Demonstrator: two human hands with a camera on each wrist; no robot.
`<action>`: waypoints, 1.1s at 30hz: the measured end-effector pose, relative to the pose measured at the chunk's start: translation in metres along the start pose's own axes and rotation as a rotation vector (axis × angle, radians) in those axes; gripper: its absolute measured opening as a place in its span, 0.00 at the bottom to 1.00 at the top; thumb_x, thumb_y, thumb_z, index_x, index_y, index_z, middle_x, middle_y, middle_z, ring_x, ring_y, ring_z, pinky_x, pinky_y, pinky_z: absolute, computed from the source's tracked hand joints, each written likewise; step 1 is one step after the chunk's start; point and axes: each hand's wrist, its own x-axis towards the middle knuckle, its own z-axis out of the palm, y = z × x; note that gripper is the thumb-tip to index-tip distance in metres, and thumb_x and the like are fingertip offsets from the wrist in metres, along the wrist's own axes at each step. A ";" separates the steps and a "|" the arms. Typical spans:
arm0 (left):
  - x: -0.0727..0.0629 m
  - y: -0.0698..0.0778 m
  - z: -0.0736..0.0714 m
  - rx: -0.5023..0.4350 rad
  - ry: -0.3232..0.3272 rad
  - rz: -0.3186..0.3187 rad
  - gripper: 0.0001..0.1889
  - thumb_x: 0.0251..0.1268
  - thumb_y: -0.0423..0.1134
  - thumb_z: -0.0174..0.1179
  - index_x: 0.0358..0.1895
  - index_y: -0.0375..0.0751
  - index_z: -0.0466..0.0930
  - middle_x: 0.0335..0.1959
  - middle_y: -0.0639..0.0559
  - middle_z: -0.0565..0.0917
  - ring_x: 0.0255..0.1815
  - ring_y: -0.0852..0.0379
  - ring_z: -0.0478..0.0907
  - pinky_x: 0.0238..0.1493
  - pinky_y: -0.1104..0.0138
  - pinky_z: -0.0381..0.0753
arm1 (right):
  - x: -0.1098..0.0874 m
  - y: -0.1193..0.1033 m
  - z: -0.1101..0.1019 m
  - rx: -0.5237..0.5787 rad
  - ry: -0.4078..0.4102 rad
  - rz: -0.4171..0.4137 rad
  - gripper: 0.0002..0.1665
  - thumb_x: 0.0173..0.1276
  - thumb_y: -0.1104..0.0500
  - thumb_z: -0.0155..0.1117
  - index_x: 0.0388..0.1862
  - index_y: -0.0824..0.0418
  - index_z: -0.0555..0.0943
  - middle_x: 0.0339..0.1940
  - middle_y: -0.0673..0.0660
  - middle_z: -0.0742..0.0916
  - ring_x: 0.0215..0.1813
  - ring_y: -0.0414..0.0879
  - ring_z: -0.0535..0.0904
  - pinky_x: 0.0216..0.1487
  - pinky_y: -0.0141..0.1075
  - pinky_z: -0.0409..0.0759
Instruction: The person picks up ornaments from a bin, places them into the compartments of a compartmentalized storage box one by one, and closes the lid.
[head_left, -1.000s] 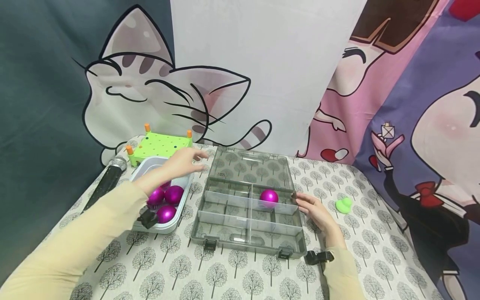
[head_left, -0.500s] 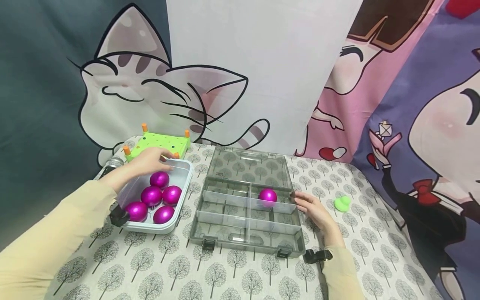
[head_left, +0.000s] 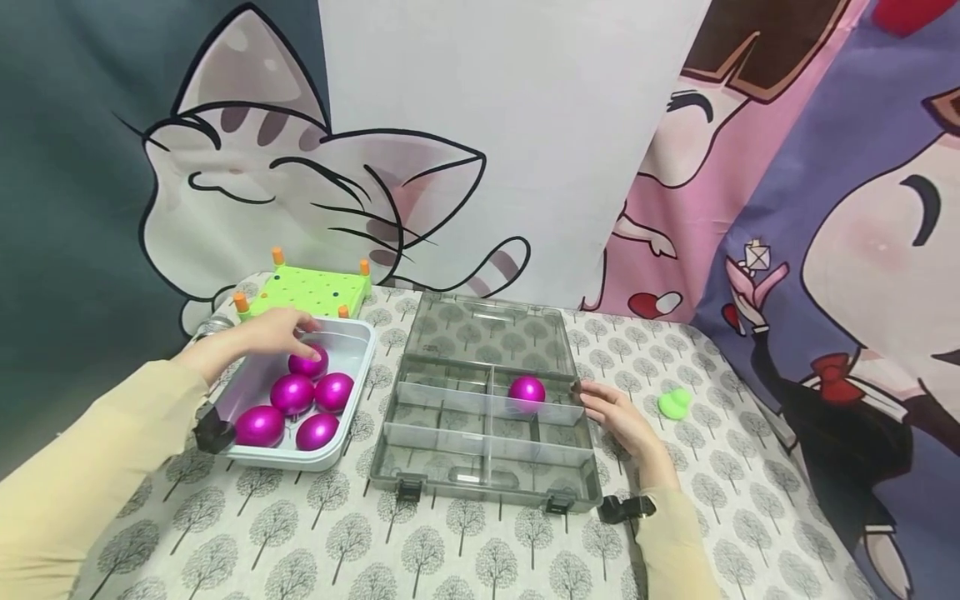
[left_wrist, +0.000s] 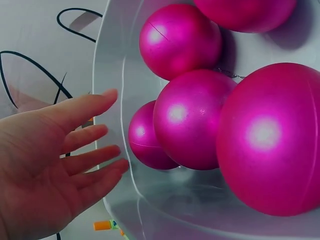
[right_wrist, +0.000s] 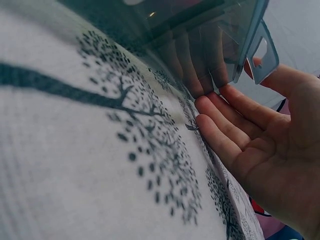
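Note:
My left hand hovers over the far end of a pale plastic tub. Its fingers are spread beside the farthest shiny magenta ball; the left wrist view has a gap between fingertips and balls. Several more such balls lie in the tub. To the right is a smoky see-through compartment box, lid laid back. One magenta ball sits in its far right compartment. My right hand rests its fingertips against the box's right side, and in the right wrist view the thumb reaches behind a clear tab.
A green pegboard-like toy with orange legs stands behind the tub. The microphone beyond the left forearm is mostly hidden. A small green rubber duck sits right of the right hand. Tree-print cloth covers the table.
My left hand has moved left from beside the box to above the tub, then lowered toward the farthest ball. The right hand has stayed against the box, and the head view has shifted slightly.

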 end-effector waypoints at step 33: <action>0.008 0.002 -0.001 0.024 -0.299 -0.056 0.34 0.56 0.39 0.68 0.62 0.20 0.68 0.59 0.21 0.72 0.62 0.24 0.68 0.64 0.38 0.68 | -0.001 0.001 0.000 0.018 0.004 -0.020 0.33 0.74 0.63 0.53 0.70 0.81 0.57 0.66 0.67 0.73 0.50 0.27 0.78 0.56 0.23 0.78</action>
